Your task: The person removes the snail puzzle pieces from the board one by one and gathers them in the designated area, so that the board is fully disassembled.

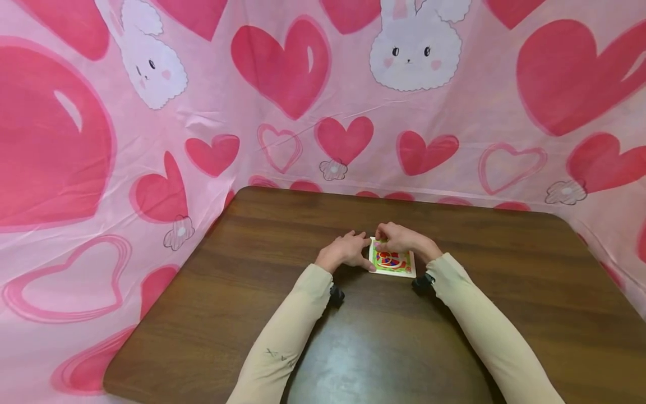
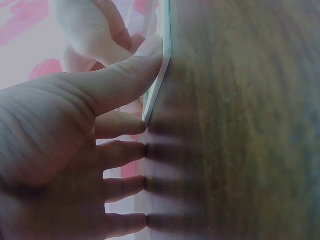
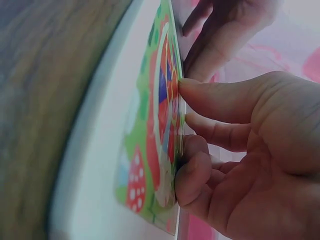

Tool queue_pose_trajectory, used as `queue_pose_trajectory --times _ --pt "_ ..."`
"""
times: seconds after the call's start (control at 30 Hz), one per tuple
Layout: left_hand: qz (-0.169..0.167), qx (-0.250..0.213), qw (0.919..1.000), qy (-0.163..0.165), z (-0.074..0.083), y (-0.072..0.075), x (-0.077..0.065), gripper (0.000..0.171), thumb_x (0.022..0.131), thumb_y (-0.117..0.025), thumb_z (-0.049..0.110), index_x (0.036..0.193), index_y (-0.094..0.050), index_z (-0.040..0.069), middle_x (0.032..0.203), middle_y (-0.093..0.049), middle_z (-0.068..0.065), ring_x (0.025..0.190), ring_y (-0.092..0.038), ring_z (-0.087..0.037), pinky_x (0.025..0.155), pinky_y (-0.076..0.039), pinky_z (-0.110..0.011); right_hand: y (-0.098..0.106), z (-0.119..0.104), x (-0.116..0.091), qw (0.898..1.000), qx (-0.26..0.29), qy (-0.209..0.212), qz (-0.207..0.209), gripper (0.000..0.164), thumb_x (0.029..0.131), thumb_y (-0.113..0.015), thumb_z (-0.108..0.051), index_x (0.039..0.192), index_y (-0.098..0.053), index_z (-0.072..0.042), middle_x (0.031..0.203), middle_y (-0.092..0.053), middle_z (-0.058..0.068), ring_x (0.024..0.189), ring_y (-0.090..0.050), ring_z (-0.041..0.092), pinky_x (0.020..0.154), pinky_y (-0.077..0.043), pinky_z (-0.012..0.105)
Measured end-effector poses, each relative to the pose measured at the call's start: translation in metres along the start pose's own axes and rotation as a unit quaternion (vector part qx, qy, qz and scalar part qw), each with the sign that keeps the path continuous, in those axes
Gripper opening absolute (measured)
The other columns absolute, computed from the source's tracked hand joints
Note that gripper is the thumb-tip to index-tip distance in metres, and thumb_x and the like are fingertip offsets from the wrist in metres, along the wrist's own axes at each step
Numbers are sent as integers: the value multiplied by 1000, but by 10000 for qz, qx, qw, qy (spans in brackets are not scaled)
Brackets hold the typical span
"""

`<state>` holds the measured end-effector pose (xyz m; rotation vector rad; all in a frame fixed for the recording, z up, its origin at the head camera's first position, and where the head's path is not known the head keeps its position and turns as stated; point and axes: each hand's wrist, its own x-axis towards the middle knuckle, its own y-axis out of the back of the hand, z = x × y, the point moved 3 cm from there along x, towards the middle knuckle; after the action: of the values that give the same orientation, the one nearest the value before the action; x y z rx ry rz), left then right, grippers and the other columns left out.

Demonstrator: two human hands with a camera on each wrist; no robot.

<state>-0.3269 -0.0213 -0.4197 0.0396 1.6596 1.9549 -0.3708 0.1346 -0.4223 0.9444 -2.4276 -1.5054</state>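
Observation:
A small flat picture board with a white border lies on the table, its colourful print showing a red, blue and yellow spiral shape on green. My left hand is at its left side. In the left wrist view the thumb rests on the board's edge, while the other fingers stretch out with their tips on the tabletop. Over the board's far part is my right hand. Its thumb and index fingertip touch the print, the remaining fingers bent against it. Whether they pinch a piece, I cannot tell.
The brown wooden table has rounded corners. A pink cloth with hearts and rabbits hangs behind it and along the sides. Dark wrist devices sit at both cuffs, close over the tabletop.

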Motion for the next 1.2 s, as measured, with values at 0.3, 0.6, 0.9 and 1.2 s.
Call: queue_pose_trajectory --times 0.3,0.6,0.9,1.2 --pt "-18 -20 10000 10 -2 -2 3 83 85 -67 58 154 -34 24 165 -22 -2 153 -16 -28 122 -21 -51 0 0 1 9991 224 282 235 6 93 -55 -5 98 -56 -2 86 -55 7 75 -49 17 70 -43 28" --pt "-9 -126 9999 -21 -1 -2 3 82 85 -68 57 153 -36 24 164 -23 -3 153 -17 -29 122 -20 -52 1 2 -3 9970 738 117 200 10 95 -60 -10 100 -53 -4 85 -55 6 75 -51 18 69 -44 29" --pt "-4 -186 9998 19 -5 0 1 83 84 -69 56 153 -36 24 164 -23 -3 153 -15 -29 122 -19 -52 8 -3 -2 9952 845 156 463 12 92 -67 -12 95 -56 -7 82 -56 5 74 -51 19 67 -44 29" --pt "-33 -132 9999 -33 0 1 0 83 85 -68 57 154 -35 23 164 -23 -4 153 -16 -29 122 -20 -52 23 3 -23 9943 767 171 723 17 90 -71 -15 99 -60 -5 86 -62 8 77 -54 19 68 -46 29"
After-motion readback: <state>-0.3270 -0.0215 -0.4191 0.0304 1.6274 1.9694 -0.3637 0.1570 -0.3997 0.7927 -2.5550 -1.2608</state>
